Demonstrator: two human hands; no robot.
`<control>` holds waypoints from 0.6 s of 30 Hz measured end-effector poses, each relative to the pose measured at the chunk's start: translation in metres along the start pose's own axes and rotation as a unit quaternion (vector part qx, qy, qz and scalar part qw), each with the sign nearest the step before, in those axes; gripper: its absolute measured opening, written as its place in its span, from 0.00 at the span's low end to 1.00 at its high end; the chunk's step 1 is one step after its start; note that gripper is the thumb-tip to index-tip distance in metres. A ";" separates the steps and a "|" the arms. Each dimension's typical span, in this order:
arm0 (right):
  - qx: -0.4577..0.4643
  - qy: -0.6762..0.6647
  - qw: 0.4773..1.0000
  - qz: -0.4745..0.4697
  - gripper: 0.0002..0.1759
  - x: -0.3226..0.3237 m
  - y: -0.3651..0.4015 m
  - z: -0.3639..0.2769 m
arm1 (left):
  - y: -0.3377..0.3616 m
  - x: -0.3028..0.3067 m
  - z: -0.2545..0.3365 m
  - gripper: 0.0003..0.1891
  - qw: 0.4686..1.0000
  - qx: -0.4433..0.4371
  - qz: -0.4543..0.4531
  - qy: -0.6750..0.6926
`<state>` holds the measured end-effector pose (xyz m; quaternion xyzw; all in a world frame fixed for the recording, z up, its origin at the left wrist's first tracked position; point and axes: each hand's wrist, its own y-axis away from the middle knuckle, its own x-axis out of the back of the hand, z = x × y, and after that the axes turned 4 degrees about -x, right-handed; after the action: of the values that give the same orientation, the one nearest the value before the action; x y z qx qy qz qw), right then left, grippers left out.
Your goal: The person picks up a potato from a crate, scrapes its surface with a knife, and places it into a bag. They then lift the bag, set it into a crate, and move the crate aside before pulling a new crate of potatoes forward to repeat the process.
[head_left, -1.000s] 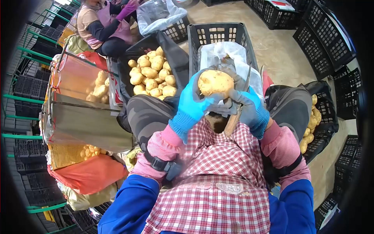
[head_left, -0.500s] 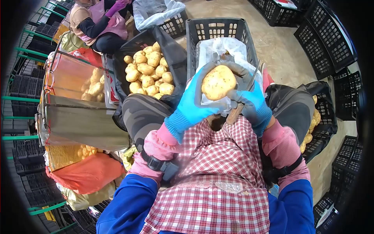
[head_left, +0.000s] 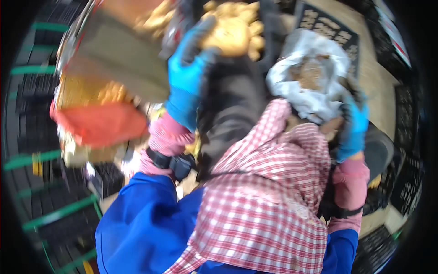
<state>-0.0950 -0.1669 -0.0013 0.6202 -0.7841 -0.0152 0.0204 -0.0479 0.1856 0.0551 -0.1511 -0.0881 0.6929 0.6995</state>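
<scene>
My left hand (head_left: 186, 77), in a blue glove with grey palm, is out at the upper left, closed on a large yellow potato (head_left: 226, 37). Behind and around that potato is a heap of smaller potatoes (head_left: 256, 26) in a dark-lined crate. To the right, my right hand (head_left: 353, 123) is closed and blurred. The brown wooden handle (head_left: 333, 126) of a knife shows at its inner side; the blade cannot be made out. Just left of this hand lies a white plastic liner (head_left: 283, 75) with brown matter inside.
A black slotted crate (head_left: 327, 25) stands behind the liner. On the left are an orange-red sack (head_left: 98, 123) and a grey-brown panel (head_left: 123, 55). Green rails (head_left: 27, 68) and stacked black crates run along the far left. A checked apron (head_left: 269, 210) covers my lap.
My view has swung left. My left hand has carried the potato away from my right hand, over to the potato heap. My right hand stays by the liner with the knife.
</scene>
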 end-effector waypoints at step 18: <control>-0.086 -0.002 0.993 0.079 0.22 0.097 -0.042 -0.044 | -0.040 0.075 -0.021 0.21 0.927 -0.107 -0.013 -0.359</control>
<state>-0.0746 -0.2703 0.0418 0.5522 -0.8265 -0.0821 0.0728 -0.0017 0.2584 0.0420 0.0352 -0.4087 0.6783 0.6095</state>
